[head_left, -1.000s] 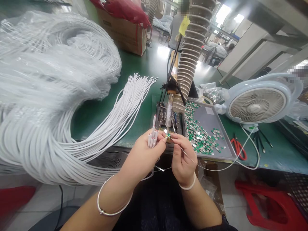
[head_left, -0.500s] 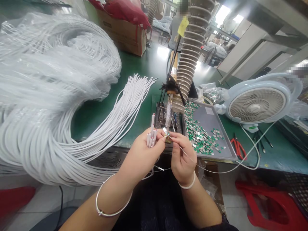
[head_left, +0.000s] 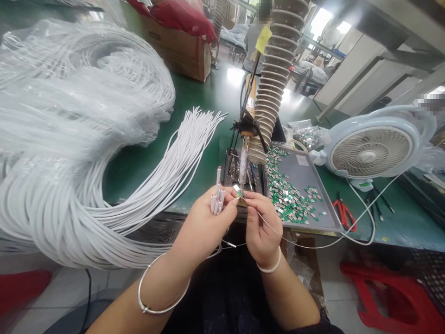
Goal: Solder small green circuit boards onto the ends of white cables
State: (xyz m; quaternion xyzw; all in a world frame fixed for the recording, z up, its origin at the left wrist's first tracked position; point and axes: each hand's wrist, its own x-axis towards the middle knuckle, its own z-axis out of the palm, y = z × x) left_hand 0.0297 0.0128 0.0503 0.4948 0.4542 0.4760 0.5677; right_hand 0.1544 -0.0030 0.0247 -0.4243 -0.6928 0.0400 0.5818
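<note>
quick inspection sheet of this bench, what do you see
surface: green bench mat, with a grey metal tray on it
job's things: small green-and-silver clip at the fingertips, many similar ones scattered in the tray
clutter: red-handled pliers near a desk fan
hands: left hand grips a bunch of white wire ends; right hand pinches a thin white wire at the clip
cables: big bundle of white cables, partly in clear plastic
surroundings: red plastic stool, cardboard box, co-worker farther off
</note>
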